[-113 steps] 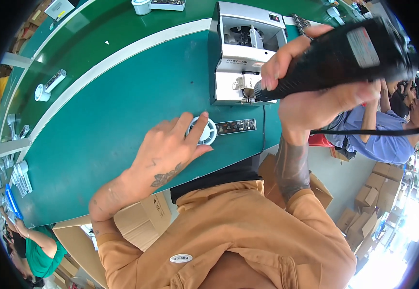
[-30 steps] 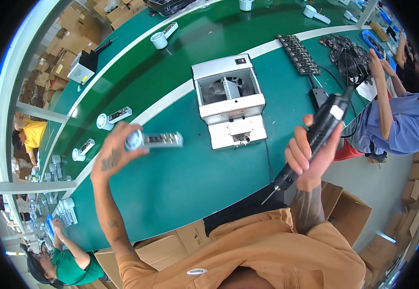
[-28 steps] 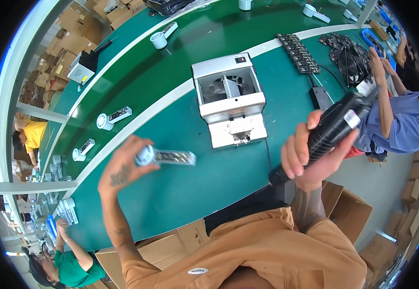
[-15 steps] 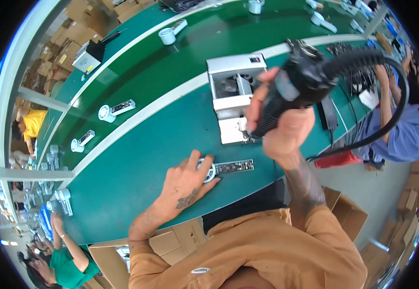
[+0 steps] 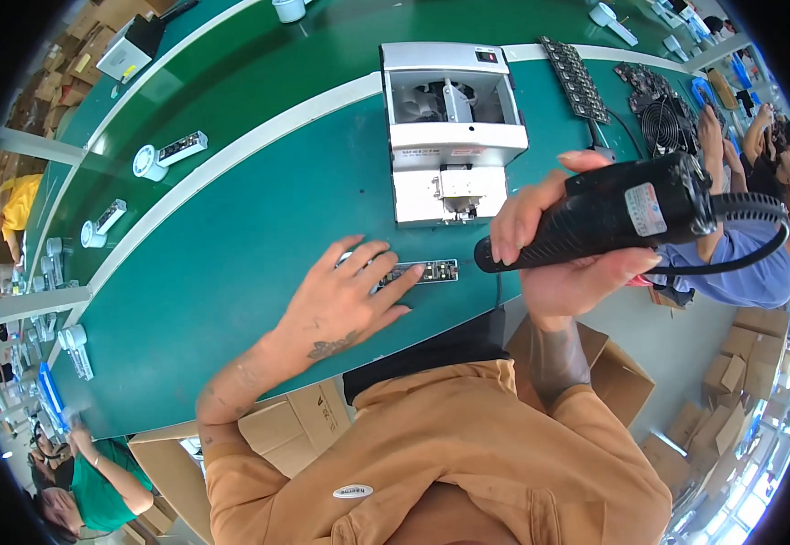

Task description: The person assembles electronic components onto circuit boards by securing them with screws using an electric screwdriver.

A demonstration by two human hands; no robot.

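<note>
In my right hand (image 5: pixel 549 236) is a black electric screwdriver (image 5: pixel 595 213), tilted with its narrow end toward the left and its cable running off to the right. Its tip is just right of a slim circuit board (image 5: pixel 440 271) set in a white round-headed device. My left hand (image 5: pixel 345 295) lies over this device on the green bench, fingers curved round it and the index finger on the board. Most of the round head is hidden under that hand. Beyond both hands stands a silver-white screw feeder (image 5: pixel 454 136) with an open top.
A green conveyor (image 5: pixel 231 91) behind a pale rail carries similar white devices (image 5: pixel 149 162). A strip of circuit boards (image 5: pixel 576 80) and bundled black cables (image 5: pixel 667 123) lie at the right. Cardboard boxes (image 5: pixel 595 359) stand below the bench edge. Other people work at both sides.
The screwdriver has swung from upright over the feeder's front to lying low beside the board. My left hand has shifted forward over the device, its index finger now on the board. The view has shifted.
</note>
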